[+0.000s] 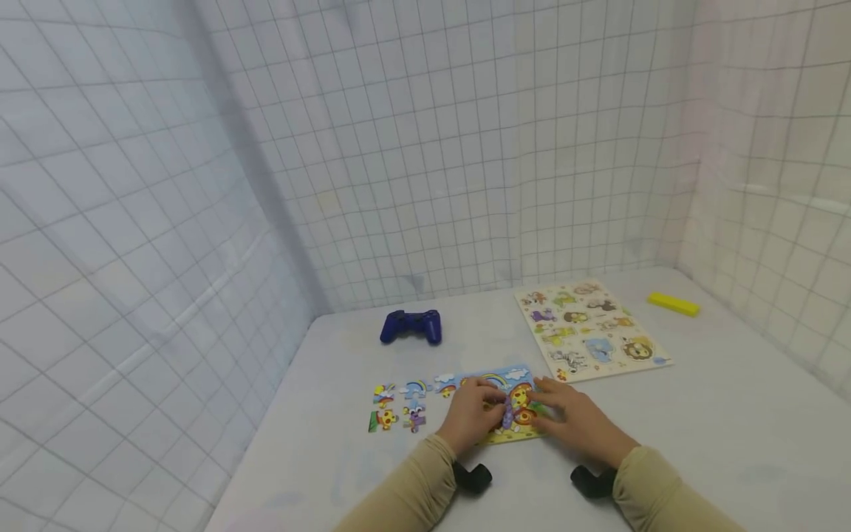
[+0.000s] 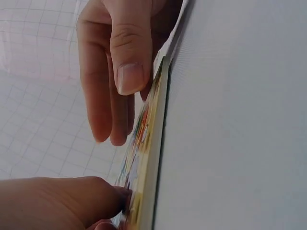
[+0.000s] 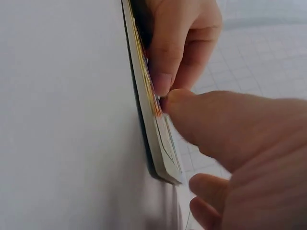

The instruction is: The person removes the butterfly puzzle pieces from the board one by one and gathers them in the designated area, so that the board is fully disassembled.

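Note:
A colourful jigsaw puzzle (image 1: 515, 375) with a rainbow and a large butterfly lies flat on the white table. My left hand (image 1: 469, 415) covers its middle, thumb and fingers bent down at the purple butterfly body; whether they pinch a piece is hidden. Over the right part my right hand (image 1: 580, 420) reaches in with loosely extended fingers. In the right wrist view, the right thumb (image 3: 192, 112) touches the puzzle surface close to the left thumb (image 3: 165, 62). Several loose puzzle pieces (image 1: 414, 417) lie to the left of the puzzle.
A blue game controller (image 1: 411, 321) sits behind the loose pieces. At the back right lies a wooden animal puzzle board (image 1: 585, 332), its near corner close to my right hand. A yellow block (image 1: 674, 304) rests beyond it. Grid-patterned sheets (image 1: 425, 148) enclose the table.

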